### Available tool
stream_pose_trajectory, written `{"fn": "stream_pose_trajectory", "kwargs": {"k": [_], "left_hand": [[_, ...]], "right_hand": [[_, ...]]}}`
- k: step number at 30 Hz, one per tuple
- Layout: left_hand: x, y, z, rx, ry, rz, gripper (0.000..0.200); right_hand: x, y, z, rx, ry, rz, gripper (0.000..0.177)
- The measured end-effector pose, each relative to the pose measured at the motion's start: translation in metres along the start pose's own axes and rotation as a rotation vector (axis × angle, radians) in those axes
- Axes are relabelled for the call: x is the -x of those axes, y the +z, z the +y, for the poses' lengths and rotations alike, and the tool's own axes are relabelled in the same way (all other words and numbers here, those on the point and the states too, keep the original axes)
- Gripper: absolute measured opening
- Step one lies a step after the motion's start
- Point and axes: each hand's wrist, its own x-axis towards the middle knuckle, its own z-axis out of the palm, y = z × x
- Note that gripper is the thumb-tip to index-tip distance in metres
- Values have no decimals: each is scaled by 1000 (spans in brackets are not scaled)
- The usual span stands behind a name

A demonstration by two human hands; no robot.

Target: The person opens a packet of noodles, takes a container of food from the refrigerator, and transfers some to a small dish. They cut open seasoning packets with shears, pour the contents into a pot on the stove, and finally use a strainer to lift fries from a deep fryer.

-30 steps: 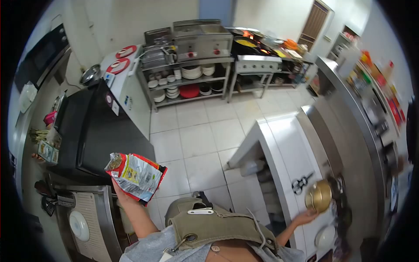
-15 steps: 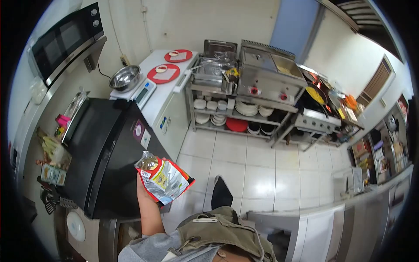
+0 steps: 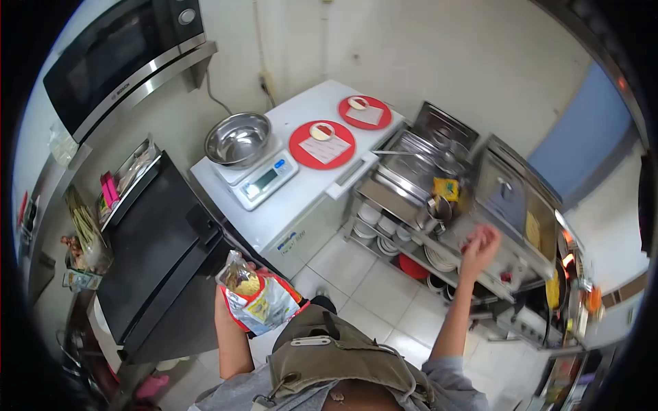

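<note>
My left hand [image 3: 223, 309] grips a torn-open red and silver foil bag [image 3: 262, 305] with pale yellow contents showing at its mouth. Most of the fingers are hidden behind the bag. My right hand [image 3: 482, 244] reaches forward over the front of the steel counter; motion blur hides whether its fingers hold anything. Nearest to it are a metal jug [image 3: 436, 211] and a yellow packet [image 3: 445, 188]. Farther left, a steel bowl [image 3: 238, 139] sits on a digital scale [image 3: 264, 183], beside two red round mats [image 3: 310, 159] carrying paper and small white dishes.
The white chest freezer [image 3: 301, 233] bears the scale and mats. A dark fridge [image 3: 154, 260] stands on my left, below a microwave [image 3: 130, 65]. Steel units with lidded pans [image 3: 504, 188] run along the right, with white dishes on shelves beneath. Flame shows at the far-right stove.
My view has turned and moved closer to the freezer and steel counter. My right hand has come into view, stretched forward. The foil bag stays in my left hand.
</note>
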Motion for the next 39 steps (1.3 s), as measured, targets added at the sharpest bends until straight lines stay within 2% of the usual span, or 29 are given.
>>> {"fn": "stream_pose_trajectory", "kwargs": {"k": [3, 6, 7, 8, 9, 10, 12, 13, 15, 17, 18, 19, 20, 22, 23, 25, 28, 32, 35, 36, 37, 39], "left_hand": [[-41, -19, -15, 36, 82, 85, 40], [-108, -54, -27, 184, 132, 69, 42], [-125, -14, -23, 180, 150, 94, 28], [-143, -8, -19, 196, 194, 118, 28], [-159, -4, -18, 218, 229, 152, 29], [-174, 4, -13, 248, 273, 54, 32], [-203, 22, 7, 265, 379, -137, 41], [-220, -6, 21, 158, 433, -249, 43], [-240, -19, 52, 262, 431, -391, 42], [-249, 28, 75, 340, 446, -519, 37], [-251, 16, 83, 374, 516, -588, 47], [-252, 55, 91, 460, 492, -449, 30], [-259, 71, 90, 456, 559, -363, 30], [-272, 84, 94, 404, 743, -171, 30], [-279, 89, 94, 376, 834, -64, 30], [-294, 99, 95, 300, 981, 163, 30], [-305, 109, 91, 207, 1142, 450, 29], [-303, 124, 83, 139, 1288, 691, 29], [-293, 128, 72, 117, 1365, 811, 29], [-286, 128, 66, 117, 1391, 849, 29], [-275, 129, 59, 115, 1417, 879, 29], [-257, 133, 42, 120, 1483, 939, 28]], "right_hand": [[-77, 138, 7, -316, -80, -110, 23], [-122, 251, 11, -448, -110, -194, 20], [-131, 284, 8, -454, -79, -287, 20], [-141, 317, 19, -487, -45, -388, 20], [-152, 348, 28, -390, -61, -465, 22], [-165, 372, 29, -350, -66, -572, 24], [-200, 423, 32, -230, -171, -626, 28], [-218, 446, 30, -184, -205, -645, 29], [-261, 503, 44, -146, -226, -664, 31], [-306, 564, 62, -128, -259, -676, 33], [-332, 598, 77, -44, -322, -705, 36], [-356, 632, 94, 45, -389, -737, 38], [-379, 669, 115, 27, -406, -743, 38], [-432, 748, 146, 175, -639, -611, 44], [-457, 780, 150, 150, -655, -609, 44], [-486, 843, 160, 420, -617, -617, 52], [-520, 937, 176, 544, -630, -583, 66], [-549, 1007, 157, 764, -737, -540, 71], [-584, 1050, 159, 852, -763, -552, 67], [-596, 1060, 163, 874, -803, -544, 67], [-620, 1095, 196, 869, -854, -427, 64], [-586, 1049, 152, 960, -860, -407, 60]]}}
